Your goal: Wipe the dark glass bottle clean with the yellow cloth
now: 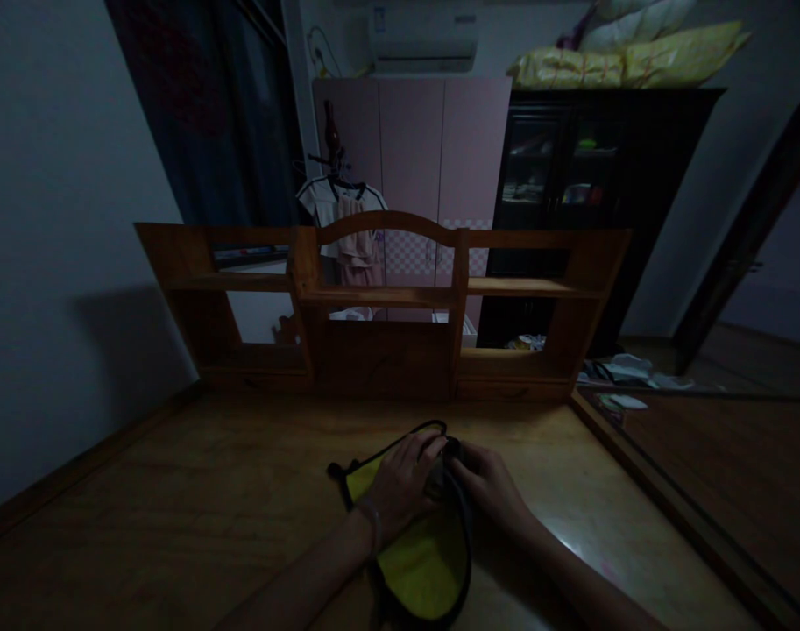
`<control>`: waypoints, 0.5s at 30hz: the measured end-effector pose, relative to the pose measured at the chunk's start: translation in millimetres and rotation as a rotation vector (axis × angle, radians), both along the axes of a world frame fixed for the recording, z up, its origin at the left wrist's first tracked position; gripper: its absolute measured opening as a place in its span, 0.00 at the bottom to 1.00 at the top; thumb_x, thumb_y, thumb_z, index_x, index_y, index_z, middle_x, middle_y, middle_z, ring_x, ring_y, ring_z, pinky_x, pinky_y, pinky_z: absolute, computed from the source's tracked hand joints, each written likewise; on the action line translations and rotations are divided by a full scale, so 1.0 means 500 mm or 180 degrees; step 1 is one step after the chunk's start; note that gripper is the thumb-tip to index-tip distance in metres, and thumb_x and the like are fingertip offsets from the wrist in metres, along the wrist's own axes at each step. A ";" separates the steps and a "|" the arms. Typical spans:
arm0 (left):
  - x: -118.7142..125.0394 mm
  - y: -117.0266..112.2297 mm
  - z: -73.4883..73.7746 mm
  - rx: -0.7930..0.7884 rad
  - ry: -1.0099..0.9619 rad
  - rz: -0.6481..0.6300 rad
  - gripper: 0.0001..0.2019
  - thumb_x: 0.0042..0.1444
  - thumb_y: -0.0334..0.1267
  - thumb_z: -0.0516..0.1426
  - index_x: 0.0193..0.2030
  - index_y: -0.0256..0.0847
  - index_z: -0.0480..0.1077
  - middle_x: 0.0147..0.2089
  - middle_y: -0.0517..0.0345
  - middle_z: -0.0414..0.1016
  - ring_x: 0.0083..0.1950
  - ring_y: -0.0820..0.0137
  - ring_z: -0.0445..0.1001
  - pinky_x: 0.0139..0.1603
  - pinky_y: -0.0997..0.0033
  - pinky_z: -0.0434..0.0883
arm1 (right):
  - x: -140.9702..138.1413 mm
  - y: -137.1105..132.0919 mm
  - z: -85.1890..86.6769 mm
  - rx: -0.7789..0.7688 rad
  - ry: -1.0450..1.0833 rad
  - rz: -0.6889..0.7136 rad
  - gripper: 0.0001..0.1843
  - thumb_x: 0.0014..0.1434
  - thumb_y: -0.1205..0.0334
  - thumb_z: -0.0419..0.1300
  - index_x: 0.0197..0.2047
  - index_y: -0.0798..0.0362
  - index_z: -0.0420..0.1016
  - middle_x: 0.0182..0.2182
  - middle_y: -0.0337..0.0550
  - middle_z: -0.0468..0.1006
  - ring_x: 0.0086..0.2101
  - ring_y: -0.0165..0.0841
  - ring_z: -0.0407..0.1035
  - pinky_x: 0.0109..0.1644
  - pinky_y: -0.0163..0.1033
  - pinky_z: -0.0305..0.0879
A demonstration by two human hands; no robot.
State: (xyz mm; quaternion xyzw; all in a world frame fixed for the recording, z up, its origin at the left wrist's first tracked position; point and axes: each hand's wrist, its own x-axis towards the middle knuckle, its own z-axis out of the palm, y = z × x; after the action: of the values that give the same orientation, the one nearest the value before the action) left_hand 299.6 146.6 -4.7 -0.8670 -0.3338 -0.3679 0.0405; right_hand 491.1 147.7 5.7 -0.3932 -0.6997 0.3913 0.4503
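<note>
A yellow cloth piece with a black edge (422, 565) lies on the wooden desk (195, 517) right in front of me. My left hand (400, 486) rests on its upper part with fingers curled over the black trim. My right hand (488, 486) meets it from the right, fingers closed on a small dark part at the cloth's top edge. The two hands touch there. What exactly sits between the fingers is too dark to name.
A low wooden shelf unit (386, 302) stands along the desk's back edge. Behind it are a pink wardrobe (432, 158), clothes on a hanger (347, 219) and a dark cabinet (570, 175). The desk's right edge (669, 508) drops to the floor.
</note>
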 end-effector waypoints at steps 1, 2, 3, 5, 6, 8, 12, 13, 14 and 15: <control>0.000 0.000 0.000 -0.0005 0.0012 -0.0004 0.43 0.50 0.46 0.66 0.68 0.44 0.48 0.63 0.43 0.63 0.62 0.53 0.65 0.62 0.49 0.66 | 0.001 -0.002 0.003 0.0056 -0.0066 -0.0049 0.14 0.63 0.55 0.56 0.37 0.56 0.77 0.34 0.43 0.80 0.35 0.39 0.72 0.38 0.38 0.68; 0.000 -0.001 0.000 -0.0007 0.0012 -0.0002 0.43 0.50 0.46 0.66 0.68 0.44 0.48 0.63 0.43 0.63 0.63 0.53 0.65 0.62 0.49 0.66 | 0.002 -0.004 0.005 0.0110 -0.0123 -0.0091 0.14 0.64 0.55 0.55 0.38 0.56 0.77 0.34 0.43 0.80 0.35 0.39 0.72 0.38 0.38 0.67; -0.001 -0.002 0.001 -0.0012 -0.0001 0.0008 0.43 0.50 0.47 0.67 0.68 0.43 0.49 0.63 0.42 0.62 0.63 0.53 0.65 0.63 0.49 0.66 | 0.003 -0.005 0.007 0.0159 -0.0172 -0.0122 0.14 0.64 0.55 0.54 0.39 0.55 0.77 0.34 0.43 0.81 0.35 0.39 0.72 0.39 0.38 0.67; -0.001 -0.003 0.005 -0.0040 -0.0068 0.0033 0.44 0.49 0.48 0.67 0.67 0.43 0.49 0.63 0.42 0.63 0.63 0.53 0.65 0.63 0.49 0.66 | 0.005 -0.007 0.010 0.0207 -0.0259 -0.0159 0.15 0.66 0.55 0.53 0.40 0.55 0.77 0.35 0.43 0.81 0.36 0.39 0.73 0.40 0.38 0.66; -0.001 -0.003 0.006 -0.0070 -0.0117 0.0048 0.44 0.48 0.48 0.67 0.67 0.43 0.50 0.62 0.42 0.63 0.62 0.53 0.66 0.62 0.49 0.66 | 0.005 -0.008 0.011 0.0208 -0.0278 -0.0170 0.15 0.66 0.55 0.52 0.40 0.54 0.77 0.35 0.43 0.81 0.36 0.39 0.73 0.40 0.38 0.66; -0.001 -0.003 0.009 -0.0140 -0.0245 0.0071 0.43 0.48 0.49 0.67 0.66 0.43 0.52 0.61 0.43 0.65 0.61 0.53 0.67 0.61 0.49 0.68 | 0.006 -0.006 0.010 0.0177 -0.0230 -0.0188 0.16 0.66 0.54 0.52 0.40 0.54 0.77 0.35 0.43 0.81 0.36 0.39 0.73 0.41 0.38 0.66; -0.004 0.000 0.010 -0.0269 -0.0684 0.0184 0.41 0.46 0.46 0.68 0.63 0.44 0.54 0.60 0.46 0.66 0.60 0.54 0.68 0.61 0.50 0.68 | 0.004 -0.001 0.006 -0.0445 0.0299 -0.0148 0.18 0.62 0.49 0.56 0.40 0.55 0.79 0.37 0.45 0.81 0.38 0.41 0.74 0.43 0.41 0.68; -0.006 0.000 0.010 -0.0332 -0.0815 0.0228 0.41 0.45 0.46 0.69 0.63 0.44 0.54 0.59 0.46 0.66 0.61 0.55 0.68 0.61 0.51 0.68 | 0.003 -0.001 0.006 -0.0761 0.0523 -0.0082 0.19 0.61 0.47 0.58 0.41 0.55 0.79 0.38 0.46 0.82 0.39 0.41 0.74 0.43 0.42 0.69; -0.007 0.001 0.011 -0.0411 -0.0935 0.0263 0.42 0.44 0.46 0.70 0.63 0.44 0.55 0.59 0.47 0.66 0.61 0.55 0.68 0.61 0.51 0.68 | 0.001 -0.003 0.008 -0.1074 0.0743 0.0029 0.20 0.61 0.47 0.58 0.43 0.55 0.78 0.38 0.47 0.82 0.39 0.42 0.75 0.43 0.43 0.70; -0.009 0.001 0.012 -0.0495 -0.1045 0.0282 0.43 0.42 0.46 0.70 0.63 0.45 0.55 0.60 0.47 0.66 0.61 0.55 0.68 0.61 0.52 0.68 | -0.001 -0.005 0.010 -0.1343 0.0933 0.0184 0.21 0.61 0.46 0.58 0.45 0.56 0.78 0.39 0.49 0.82 0.40 0.43 0.76 0.44 0.44 0.71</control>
State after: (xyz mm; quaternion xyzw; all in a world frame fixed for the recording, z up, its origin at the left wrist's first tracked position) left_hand 294.8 147.3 1.3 -0.7803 -0.4011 -0.4753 -0.0655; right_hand 490.6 144.9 10.6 -0.3973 -0.5409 0.5940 0.4435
